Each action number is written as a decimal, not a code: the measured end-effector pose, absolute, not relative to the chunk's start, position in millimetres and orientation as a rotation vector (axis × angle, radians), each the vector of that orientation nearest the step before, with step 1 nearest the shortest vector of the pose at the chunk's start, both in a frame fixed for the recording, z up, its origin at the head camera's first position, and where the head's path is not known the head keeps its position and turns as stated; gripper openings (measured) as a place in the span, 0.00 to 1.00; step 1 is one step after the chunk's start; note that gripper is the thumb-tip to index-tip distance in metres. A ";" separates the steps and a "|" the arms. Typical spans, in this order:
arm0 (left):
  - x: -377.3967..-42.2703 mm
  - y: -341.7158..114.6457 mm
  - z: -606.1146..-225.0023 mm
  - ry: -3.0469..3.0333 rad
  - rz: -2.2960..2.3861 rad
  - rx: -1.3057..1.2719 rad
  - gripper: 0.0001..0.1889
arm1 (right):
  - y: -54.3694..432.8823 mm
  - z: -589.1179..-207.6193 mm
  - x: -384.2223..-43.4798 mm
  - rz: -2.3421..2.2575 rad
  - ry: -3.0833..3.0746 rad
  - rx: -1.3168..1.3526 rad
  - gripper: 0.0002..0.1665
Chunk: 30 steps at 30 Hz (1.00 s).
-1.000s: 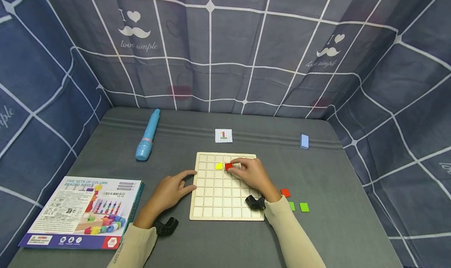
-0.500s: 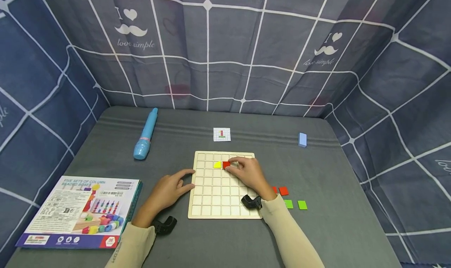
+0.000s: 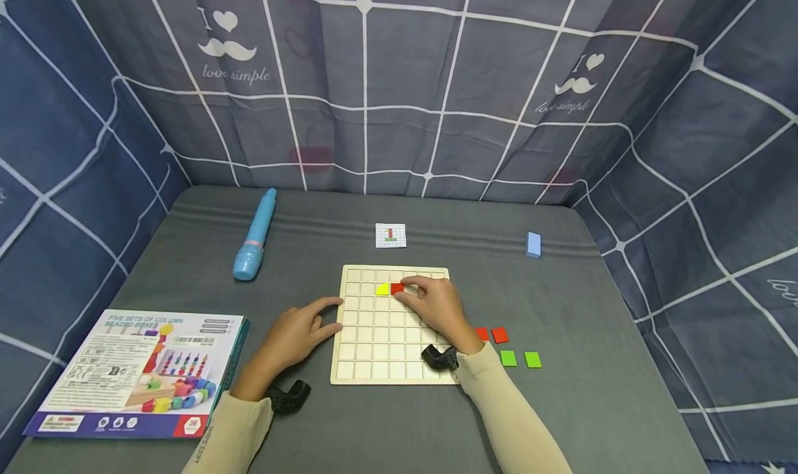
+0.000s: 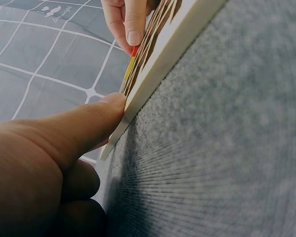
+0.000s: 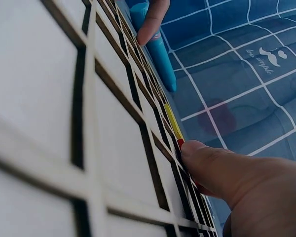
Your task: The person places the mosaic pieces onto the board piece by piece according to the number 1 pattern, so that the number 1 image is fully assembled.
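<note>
My right hand point(image 3: 439, 309) reaches over the wooden grid board point(image 3: 364, 353), thumb and index finger pinching a red square tile point(image 3: 397, 289) by its right side. That tile lies in the cell right of a yellow square tile point(image 3: 382, 290), in an upper row. In the right wrist view the thumb point(image 5: 222, 168) covers much of the red tile, with the yellow tile point(image 5: 173, 121) beyond it. At the board's left edge, my left hand point(image 3: 293, 334) touches the rim with index finger and thumb, spread apart. The left wrist view shows a fingertip point(image 4: 114, 100) against the board's side.
Two red tiles point(image 3: 499, 335) and two green tiles point(image 3: 533, 360) lie right of the board, beside the right sleeve. Behind the board is a small pattern card point(image 3: 391, 235). A blue microphone point(image 3: 254, 238), a boxed set point(image 3: 137, 370) and a light blue block point(image 3: 533, 244) stand farther out.
The red tile has gone from tilted between the right fingers to lying flat beside the yellow tile. The left hand stays at the board's edge. The head view has shifted slightly.
</note>
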<state>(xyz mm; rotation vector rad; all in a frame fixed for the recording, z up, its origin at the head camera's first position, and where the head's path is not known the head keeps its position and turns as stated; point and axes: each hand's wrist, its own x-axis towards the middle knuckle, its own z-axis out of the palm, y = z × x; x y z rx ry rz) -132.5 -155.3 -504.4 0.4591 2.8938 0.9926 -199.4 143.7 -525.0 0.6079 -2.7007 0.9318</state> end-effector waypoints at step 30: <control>-132.7 -155.5 -506.8 2.884 1.006 0.455 0.25 | 142.3 -524.2 -196.6 0.961 -2.747 0.552 0.18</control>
